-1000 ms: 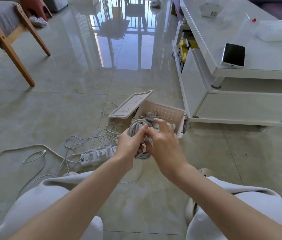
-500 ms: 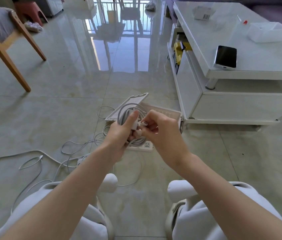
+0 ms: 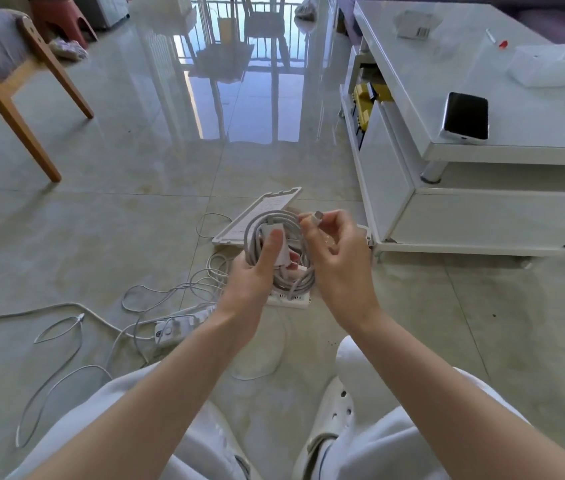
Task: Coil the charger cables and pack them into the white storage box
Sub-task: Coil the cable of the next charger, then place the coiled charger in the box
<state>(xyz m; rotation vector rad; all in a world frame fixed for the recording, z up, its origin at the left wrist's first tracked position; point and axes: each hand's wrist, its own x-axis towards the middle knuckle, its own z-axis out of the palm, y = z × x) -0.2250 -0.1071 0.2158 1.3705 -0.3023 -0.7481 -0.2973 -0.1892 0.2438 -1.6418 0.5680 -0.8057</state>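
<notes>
White coiled cable is held up above the tiled floor, between the two hands. The left hand grips the coil, its thumb pressed across the loops and its fingers curled behind them. The right hand pinches the plug end between thumb and fingertips, just beside the top of the coil.

Behind the hands I can make out the white storage box on the floor, near the closest corner of the low white table. Only a bit of its rim shows past the right hand. Its lid is just to its left.

Loose cables and a power strip sprawl on the floor to the left of the person's knees. A phone lies at the table's near edge.
</notes>
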